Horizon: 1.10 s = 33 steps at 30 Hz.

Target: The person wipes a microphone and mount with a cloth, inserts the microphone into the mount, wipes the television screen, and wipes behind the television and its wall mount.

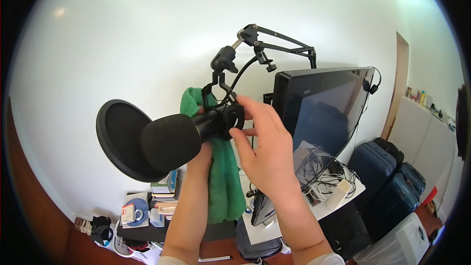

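A black microphone (171,140) with a foam cover hangs from a jointed boom arm (279,41), with a round pop filter (117,132) at its left. My right hand (265,142) has its thumb and fingers around the shock mount (235,118) at the microphone's rear. My left hand (202,151) is behind the microphone, against a green cloth (225,181) that hangs down beside the forearm. Most of the left fingers are hidden by the microphone and the cloth.
A large monitor (319,103) stands to the right, above a white desk (265,233) with tangled cables (319,167). Suitcases (375,164) stand at the right. Books (164,194) and small items lie on a dark table (211,233) at the lower left.
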Motion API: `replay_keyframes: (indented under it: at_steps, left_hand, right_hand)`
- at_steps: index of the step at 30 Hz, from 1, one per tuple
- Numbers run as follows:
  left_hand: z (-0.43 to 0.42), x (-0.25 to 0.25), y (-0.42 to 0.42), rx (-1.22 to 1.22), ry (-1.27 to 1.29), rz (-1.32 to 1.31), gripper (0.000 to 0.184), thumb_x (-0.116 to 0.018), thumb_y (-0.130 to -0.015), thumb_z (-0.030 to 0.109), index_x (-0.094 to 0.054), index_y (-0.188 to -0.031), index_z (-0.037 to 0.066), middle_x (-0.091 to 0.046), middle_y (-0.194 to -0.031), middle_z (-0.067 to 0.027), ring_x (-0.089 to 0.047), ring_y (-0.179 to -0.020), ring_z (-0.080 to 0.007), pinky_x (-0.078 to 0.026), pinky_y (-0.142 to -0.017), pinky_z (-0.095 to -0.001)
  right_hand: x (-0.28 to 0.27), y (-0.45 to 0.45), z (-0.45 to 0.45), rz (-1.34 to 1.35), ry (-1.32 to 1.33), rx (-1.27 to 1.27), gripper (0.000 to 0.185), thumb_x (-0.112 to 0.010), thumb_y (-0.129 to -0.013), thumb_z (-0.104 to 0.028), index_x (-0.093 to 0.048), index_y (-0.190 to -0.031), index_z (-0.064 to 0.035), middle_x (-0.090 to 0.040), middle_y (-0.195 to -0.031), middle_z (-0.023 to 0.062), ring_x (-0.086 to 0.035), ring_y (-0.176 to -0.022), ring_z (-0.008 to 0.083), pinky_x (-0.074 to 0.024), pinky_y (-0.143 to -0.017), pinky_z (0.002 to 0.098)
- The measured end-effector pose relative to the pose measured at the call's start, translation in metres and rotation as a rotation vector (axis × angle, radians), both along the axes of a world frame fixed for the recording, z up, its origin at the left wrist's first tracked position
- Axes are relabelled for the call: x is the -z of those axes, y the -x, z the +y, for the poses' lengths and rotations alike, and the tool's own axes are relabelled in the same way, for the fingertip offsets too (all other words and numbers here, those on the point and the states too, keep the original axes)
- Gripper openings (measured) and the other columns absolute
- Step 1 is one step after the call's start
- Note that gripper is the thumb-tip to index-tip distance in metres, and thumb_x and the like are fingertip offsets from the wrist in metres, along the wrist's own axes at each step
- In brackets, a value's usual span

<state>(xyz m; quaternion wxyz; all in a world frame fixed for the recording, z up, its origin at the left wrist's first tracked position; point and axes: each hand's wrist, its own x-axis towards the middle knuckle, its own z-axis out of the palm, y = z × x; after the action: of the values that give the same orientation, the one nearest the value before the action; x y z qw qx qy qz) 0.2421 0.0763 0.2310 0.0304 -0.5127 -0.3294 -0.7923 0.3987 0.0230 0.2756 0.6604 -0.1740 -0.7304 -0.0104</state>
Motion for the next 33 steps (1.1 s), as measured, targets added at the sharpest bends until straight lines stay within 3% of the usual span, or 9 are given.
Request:
replay_keyframes:
  at_steps: [5,7,10,13,24,26,30,32,33]
  left_hand:
    - [-0.008,0.035,-0.019,-0.162,0.032,-0.068,0.024,-0.056,-0.099,0.012,-0.062,-0.119,-0.001,-0.068,-0.106,-0.0062,-0.064,-0.096,-0.0173,-0.050,-0.083,-0.0311]
    - [-0.042,0.028,-0.041,0.358,0.066,-0.450,0.026,-0.054,-0.101,0.016,-0.065,-0.119,0.000,-0.068,-0.104,-0.0054,-0.059,-0.095,-0.0104,-0.045,-0.088,-0.0254]
    - [-0.068,0.041,-0.053,0.508,0.276,-0.446,0.028,-0.056,-0.100,0.016,-0.063,-0.120,-0.002,-0.066,-0.094,-0.0009,-0.054,-0.085,-0.0056,-0.045,-0.077,-0.0227]
    - [-0.097,0.032,-0.068,0.588,0.178,-0.351,0.028,-0.057,-0.099,0.014,-0.062,-0.122,-0.002,-0.064,-0.094,0.0000,-0.053,-0.080,-0.0058,-0.045,-0.071,-0.0226]
    - [-0.102,0.017,-0.068,0.258,-0.017,0.071,0.034,-0.055,-0.096,0.007,-0.055,-0.128,-0.004,-0.063,-0.106,-0.0173,-0.061,-0.077,-0.0236,-0.049,-0.073,-0.0290]
    - [-0.101,0.007,-0.063,0.203,-0.023,0.298,0.042,-0.052,-0.097,0.008,-0.047,-0.136,-0.004,-0.064,-0.110,-0.0204,-0.066,-0.084,-0.0290,-0.052,-0.075,-0.0335]
    - [-0.109,-0.027,-0.064,0.211,-0.021,0.279,0.053,-0.051,-0.097,0.010,-0.032,-0.144,-0.007,-0.064,-0.114,-0.0236,-0.068,-0.089,-0.0364,-0.053,-0.076,-0.0385]
    - [-0.112,-0.038,-0.064,0.172,0.056,0.287,0.059,-0.052,-0.097,0.009,-0.026,-0.147,-0.009,-0.065,-0.117,-0.0191,-0.065,-0.105,-0.0245,-0.048,-0.092,-0.0331]
    - [-0.109,-0.042,-0.063,0.103,0.124,0.325,0.061,-0.053,-0.096,0.008,-0.024,-0.146,-0.009,-0.066,-0.109,-0.0227,-0.069,-0.097,-0.0309,-0.052,-0.084,-0.0350]
  right_hand:
    - [-0.001,-0.003,-0.004,0.009,0.059,-0.001,0.047,-0.071,-0.079,0.007,-0.060,-0.123,-0.0028,-0.063,-0.099,0.0119,-0.065,-0.088,0.0208,-0.0577,-0.072,0.0297]
    - [-0.001,-0.003,-0.007,-0.004,0.058,0.031,0.047,-0.071,-0.078,0.007,-0.061,-0.123,-0.0030,-0.062,-0.099,0.0115,-0.065,-0.088,0.0199,-0.0568,-0.071,0.0282]
    - [0.001,0.000,-0.005,0.011,0.065,-0.001,0.048,-0.072,-0.078,0.008,-0.061,-0.123,-0.0031,-0.062,-0.099,0.0091,-0.063,-0.087,0.0155,-0.0540,-0.069,0.0243]
    - [0.003,0.000,-0.005,0.075,0.184,-0.117,0.046,-0.069,-0.081,0.012,-0.060,-0.124,-0.0006,-0.062,-0.101,0.0058,-0.060,-0.088,0.0108,-0.0538,-0.071,0.0235]
    - [-0.001,-0.007,-0.001,0.145,0.195,-0.275,0.038,-0.065,-0.085,0.008,-0.060,-0.122,0.0011,-0.066,-0.097,0.0096,-0.064,-0.084,0.0140,-0.0531,-0.074,0.0263]
    - [0.000,-0.007,0.000,0.158,0.241,-0.330,0.037,-0.063,-0.086,0.009,-0.060,-0.122,0.0019,-0.065,-0.098,0.0093,-0.064,-0.087,0.0136,-0.0528,-0.076,0.0259]
    - [-0.001,-0.006,-0.006,0.218,0.304,-0.479,0.035,-0.056,-0.089,0.011,-0.059,-0.123,0.0025,-0.065,-0.102,0.0074,-0.062,-0.094,0.0124,-0.0519,-0.078,0.0250]
    - [0.002,-0.008,-0.004,0.204,0.342,-0.499,0.035,-0.053,-0.090,0.013,-0.059,-0.123,0.0031,-0.061,-0.113,0.0086,-0.061,-0.096,0.0120,-0.0515,-0.080,0.0237]
    - [0.003,-0.008,-0.004,0.183,0.297,-0.470,0.035,-0.052,-0.090,0.013,-0.059,-0.123,0.0036,-0.059,-0.118,0.0094,-0.061,-0.095,0.0117,-0.0515,-0.080,0.0232]
